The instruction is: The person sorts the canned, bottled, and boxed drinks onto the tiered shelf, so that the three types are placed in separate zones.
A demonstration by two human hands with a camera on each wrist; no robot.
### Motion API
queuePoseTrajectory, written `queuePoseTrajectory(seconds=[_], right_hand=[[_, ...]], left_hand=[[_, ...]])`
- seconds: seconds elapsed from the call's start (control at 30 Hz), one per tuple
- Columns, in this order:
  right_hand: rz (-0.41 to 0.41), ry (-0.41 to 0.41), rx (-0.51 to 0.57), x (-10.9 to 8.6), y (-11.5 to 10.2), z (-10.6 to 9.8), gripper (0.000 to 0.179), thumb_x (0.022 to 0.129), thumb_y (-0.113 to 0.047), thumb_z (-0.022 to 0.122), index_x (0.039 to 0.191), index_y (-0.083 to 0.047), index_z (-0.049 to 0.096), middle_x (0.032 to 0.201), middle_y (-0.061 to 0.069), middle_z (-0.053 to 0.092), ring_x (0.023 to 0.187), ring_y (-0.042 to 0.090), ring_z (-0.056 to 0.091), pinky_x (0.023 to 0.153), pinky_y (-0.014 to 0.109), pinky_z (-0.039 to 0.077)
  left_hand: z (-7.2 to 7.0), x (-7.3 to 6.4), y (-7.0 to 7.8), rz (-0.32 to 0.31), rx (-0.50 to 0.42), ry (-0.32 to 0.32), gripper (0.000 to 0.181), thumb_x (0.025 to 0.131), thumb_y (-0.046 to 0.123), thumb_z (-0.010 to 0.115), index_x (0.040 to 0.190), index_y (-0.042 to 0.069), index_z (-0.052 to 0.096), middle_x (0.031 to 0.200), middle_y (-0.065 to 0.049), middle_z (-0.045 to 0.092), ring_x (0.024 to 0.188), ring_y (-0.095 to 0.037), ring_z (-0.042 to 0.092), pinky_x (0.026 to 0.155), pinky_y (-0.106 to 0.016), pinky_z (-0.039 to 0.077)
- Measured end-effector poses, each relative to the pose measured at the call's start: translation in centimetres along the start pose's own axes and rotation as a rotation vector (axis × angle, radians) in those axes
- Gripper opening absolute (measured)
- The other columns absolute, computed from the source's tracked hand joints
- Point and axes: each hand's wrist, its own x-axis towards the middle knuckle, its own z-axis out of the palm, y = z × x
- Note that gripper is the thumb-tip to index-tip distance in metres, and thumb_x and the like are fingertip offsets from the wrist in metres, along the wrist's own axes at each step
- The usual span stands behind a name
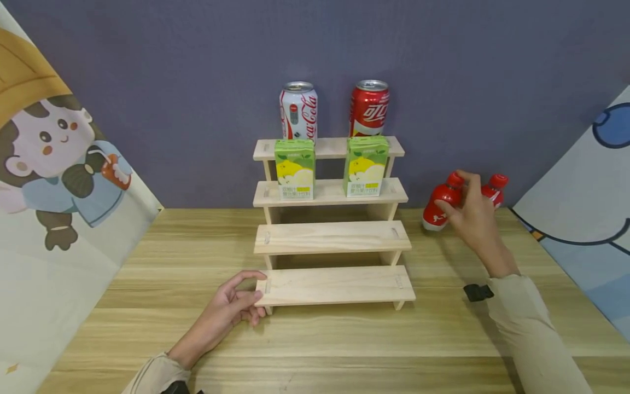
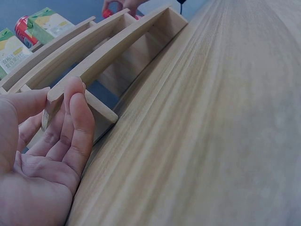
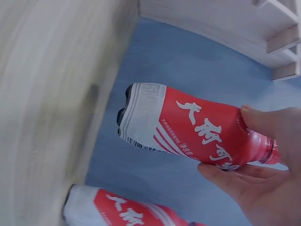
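Note:
My right hand grips a red-labelled cola bottle around its upper part, thumb on one side and fingers on the other. In the right wrist view the bottle's base is off the wooden table. A second red bottle stands on the table beside it, partly behind my hand in the head view. At the left, my left hand pinches the end of the lowest step of a tiered wooden shelf, thumb and fingers on the board's edge.
A white Coca-Cola can and a red cola can stand on the top step. Two green juice cartons sit on the step below. A dark wall rises behind the table, with cartoon-printed panels on both sides.

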Motion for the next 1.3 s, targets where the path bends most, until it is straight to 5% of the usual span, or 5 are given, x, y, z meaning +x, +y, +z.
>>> queuePoseTrajectory(seconds=[0.17,0.4,0.87,1.3], right_hand=[[-0.01,-0.016,-0.014,0.2,-1.2,-0.9,0.078,0.082,-0.001,0.08,0.144,0.0,0.034,0.116,0.036,0.063,0.088,0.047,0.066,0.068,0.053,0.056],[-0.002,-0.032,0.01,0.2,-2.8,-1.9,0.078,0.082,0.0,0.08,0.144,0.0,0.033,0.118,0.036,0.062,0.088,0.048,0.066,0.073,0.061,0.054],[-0.056,-0.083,0.008,0.3,-6.6,-3.4,0.081,0.079,0.003,0.081,0.144,-0.002,0.033,0.124,0.035,0.06,0.091,0.049,0.067,0.077,0.059,0.055],[-0.127,-0.038,-0.01,0.0,-9.3,-4.9,0.083,0.076,0.002,0.084,0.144,-0.001,0.035,0.127,0.033,0.06,0.097,0.047,0.067,0.078,0.056,0.056]], left_hand=[[0.1,0.1,0.0,0.011,-0.001,-0.008,0.041,0.104,0.004,0.05,0.142,0.0,0.038,0.082,-0.009,0.074,0.067,-0.014,0.066,0.062,-0.027,0.058],[0.1,0.3,-0.1,0.018,-0.009,-0.019,0.041,0.103,0.003,0.049,0.142,0.0,0.038,0.082,-0.01,0.074,0.067,-0.014,0.066,0.062,-0.026,0.057],[0.0,0.0,0.2,0.02,0.016,-0.013,0.042,0.103,0.005,0.05,0.143,0.0,0.037,0.082,-0.009,0.073,0.066,-0.014,0.066,0.062,-0.027,0.058],[0.0,-0.1,0.0,0.011,-0.001,-0.012,0.042,0.103,0.005,0.051,0.143,0.001,0.037,0.082,-0.009,0.073,0.066,-0.014,0.066,0.063,-0.027,0.058]])
